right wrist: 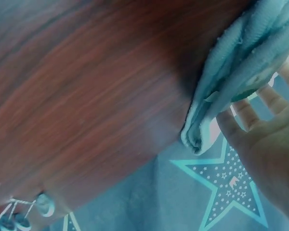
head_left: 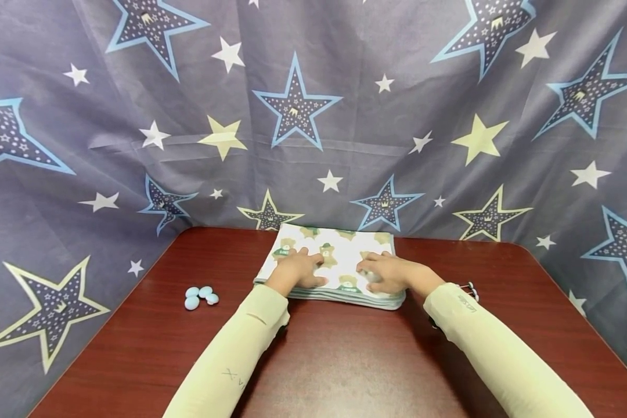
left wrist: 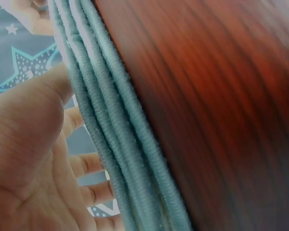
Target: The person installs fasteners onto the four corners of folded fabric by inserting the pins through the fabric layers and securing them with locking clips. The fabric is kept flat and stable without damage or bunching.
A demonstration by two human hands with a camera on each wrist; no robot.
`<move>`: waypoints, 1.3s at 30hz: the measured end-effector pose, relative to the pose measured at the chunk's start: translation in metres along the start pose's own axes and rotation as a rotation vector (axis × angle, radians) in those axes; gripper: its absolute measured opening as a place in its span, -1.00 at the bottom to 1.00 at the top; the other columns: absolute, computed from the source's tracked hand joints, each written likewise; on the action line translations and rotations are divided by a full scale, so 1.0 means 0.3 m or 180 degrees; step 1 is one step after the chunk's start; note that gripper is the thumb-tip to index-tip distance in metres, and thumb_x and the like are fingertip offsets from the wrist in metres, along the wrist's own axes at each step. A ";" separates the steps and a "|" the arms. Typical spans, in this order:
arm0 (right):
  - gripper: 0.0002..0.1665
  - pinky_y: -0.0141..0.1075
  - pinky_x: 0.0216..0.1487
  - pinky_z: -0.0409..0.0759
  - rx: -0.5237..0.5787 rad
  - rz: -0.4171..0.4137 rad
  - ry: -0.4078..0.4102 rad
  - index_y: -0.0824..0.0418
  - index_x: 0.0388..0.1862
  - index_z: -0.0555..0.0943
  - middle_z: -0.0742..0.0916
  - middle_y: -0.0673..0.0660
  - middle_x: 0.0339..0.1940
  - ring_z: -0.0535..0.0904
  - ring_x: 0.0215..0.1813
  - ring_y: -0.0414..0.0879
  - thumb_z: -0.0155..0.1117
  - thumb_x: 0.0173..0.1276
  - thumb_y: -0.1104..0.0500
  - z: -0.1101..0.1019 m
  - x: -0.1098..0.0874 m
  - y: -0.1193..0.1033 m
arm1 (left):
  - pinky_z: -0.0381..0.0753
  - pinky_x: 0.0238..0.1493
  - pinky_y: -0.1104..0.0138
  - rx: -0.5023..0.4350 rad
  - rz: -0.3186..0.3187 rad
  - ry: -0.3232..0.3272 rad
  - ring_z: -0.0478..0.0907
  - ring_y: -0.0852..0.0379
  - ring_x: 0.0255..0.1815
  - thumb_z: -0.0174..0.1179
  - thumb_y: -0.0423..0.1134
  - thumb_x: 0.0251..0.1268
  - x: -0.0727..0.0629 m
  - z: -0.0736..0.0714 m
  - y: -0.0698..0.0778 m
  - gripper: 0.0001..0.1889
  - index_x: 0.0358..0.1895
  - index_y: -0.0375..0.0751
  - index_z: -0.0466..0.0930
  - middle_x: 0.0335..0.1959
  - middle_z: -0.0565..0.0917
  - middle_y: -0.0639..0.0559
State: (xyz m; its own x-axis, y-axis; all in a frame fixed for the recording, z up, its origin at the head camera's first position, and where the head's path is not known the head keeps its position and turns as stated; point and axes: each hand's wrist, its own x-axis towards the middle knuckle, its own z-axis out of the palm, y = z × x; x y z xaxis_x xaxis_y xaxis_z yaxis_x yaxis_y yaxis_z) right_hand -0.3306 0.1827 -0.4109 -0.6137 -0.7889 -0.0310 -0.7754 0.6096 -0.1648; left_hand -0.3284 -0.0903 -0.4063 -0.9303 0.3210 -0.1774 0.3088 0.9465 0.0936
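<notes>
Pale sleeves (head_left: 230,354) come nearest, running forward from the lower edge on either side of a bare stretch of dark red surface (head_left: 355,366); beyond them the bear-print cloth (head_left: 339,270) lies flat at the far middle of the surface, close to the star-patterned curtain (head_left: 292,168); the left hand (head_left: 299,270) rests on its near left part, fingers spread and relaxed, gripping nothing, and the right hand (head_left: 389,273) rests likewise on the near right part, its fingers loosely bent over the print without closing on it. As for progress, the folding or stacking looks largely done; the layers sit one over another with their blue-green edges nearly level at the front, though the right wrist view shows a corner where the folds gape a little, so perhaps some smoothing is left; whether this is one folded cloth or several, I cannot tell. Around it, a cluster of light-blue rounded pieces (head_left: 201,296) sits well apart on the left; small pale items with thin strands (head_left: 472,293) lie just beyond the right sleeve, which partly hides them; neither group touches the cloth, while the curtain looks the likeliest hindrance at the back.
</notes>
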 end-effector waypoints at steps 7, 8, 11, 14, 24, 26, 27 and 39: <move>-0.51 0.23 0.31 0.35 0.0039 -0.0060 0.0058 0.25 0.24 0.53 0.53 0.35 0.30 0.46 0.36 0.24 0.33 0.37 0.16 -0.006 -0.041 0.023 | 0.41 0.20 -0.32 0.0032 -0.0047 -0.0030 0.28 -0.31 0.41 0.23 0.31 0.31 0.020 0.006 0.048 -0.36 0.40 0.23 0.43 0.40 0.37 -0.19; -0.52 0.23 0.31 0.35 0.0034 -0.0060 0.0064 0.25 0.23 0.53 0.53 0.34 0.29 0.46 0.36 0.23 0.33 0.37 0.16 -0.007 -0.046 0.026 | 0.41 0.20 -0.32 0.0041 -0.0046 -0.0040 0.27 -0.31 0.42 0.22 0.31 0.32 0.022 0.007 0.055 -0.36 0.41 0.23 0.43 0.41 0.37 -0.19; -0.51 0.24 0.33 0.33 0.0049 -0.0054 0.0066 0.25 0.24 0.53 0.54 0.33 0.30 0.46 0.36 0.22 0.33 0.37 0.16 -0.007 -0.064 0.039 | 0.42 0.21 -0.30 0.0088 -0.0061 -0.0073 0.25 -0.29 0.45 0.19 0.33 0.33 0.025 0.007 0.077 -0.34 0.44 0.26 0.40 0.45 0.34 -0.17; -0.51 0.21 0.33 0.34 0.0052 -0.0026 0.0068 0.23 0.25 0.52 0.53 0.32 0.30 0.46 0.35 0.22 0.32 0.37 0.17 -0.006 -0.083 0.051 | 0.43 0.21 -0.29 0.0116 -0.0077 -0.0087 0.25 -0.26 0.45 0.18 0.34 0.34 0.027 0.009 0.098 -0.34 0.46 0.28 0.38 0.46 0.33 -0.15; -0.51 0.22 0.28 0.37 0.0078 -0.0027 0.0178 0.24 0.24 0.52 0.55 0.29 0.28 0.47 0.34 0.23 0.31 0.35 0.20 -0.005 -0.147 0.081 | 0.43 0.22 -0.26 0.0115 -0.0095 -0.0115 0.24 -0.23 0.47 0.16 0.35 0.35 0.041 0.018 0.165 -0.33 0.48 0.30 0.35 0.51 0.29 -0.12; -0.51 0.23 0.30 0.36 0.0085 -0.0007 0.0169 0.23 0.25 0.52 0.55 0.28 0.28 0.46 0.34 0.24 0.31 0.36 0.20 -0.006 -0.159 0.085 | 0.43 0.23 -0.26 0.0095 -0.0099 -0.0135 0.24 -0.24 0.48 0.16 0.35 0.36 0.040 0.017 0.181 -0.33 0.48 0.29 0.36 0.50 0.29 -0.13; -0.51 0.23 0.30 0.36 0.0078 0.0001 0.0164 0.23 0.26 0.52 0.55 0.28 0.28 0.46 0.34 0.24 0.31 0.36 0.19 -0.007 -0.165 0.087 | 0.43 0.23 -0.26 0.0083 -0.0104 -0.0143 0.24 -0.24 0.48 0.16 0.34 0.36 0.040 0.015 0.188 -0.33 0.48 0.29 0.36 0.50 0.29 -0.13; -0.51 0.22 0.33 0.34 0.0113 -0.0103 0.0229 0.26 0.25 0.55 0.58 0.29 0.26 0.47 0.34 0.25 0.34 0.35 0.23 -0.004 -0.203 0.122 | 0.45 0.23 -0.22 0.0076 -0.0111 -0.0170 0.26 -0.23 0.47 0.16 0.36 0.36 0.037 0.010 0.236 -0.31 0.49 0.27 0.35 0.48 0.32 -0.13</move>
State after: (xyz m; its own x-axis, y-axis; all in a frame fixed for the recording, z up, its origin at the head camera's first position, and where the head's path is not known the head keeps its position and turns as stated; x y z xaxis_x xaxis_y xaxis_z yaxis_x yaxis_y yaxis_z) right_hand -0.3217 0.2531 -0.4137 -0.5986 -0.7997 0.0457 -0.7899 0.5798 -0.1996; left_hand -0.3162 -0.0196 -0.4044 -0.9289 0.2885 -0.2322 0.2816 0.9575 0.0631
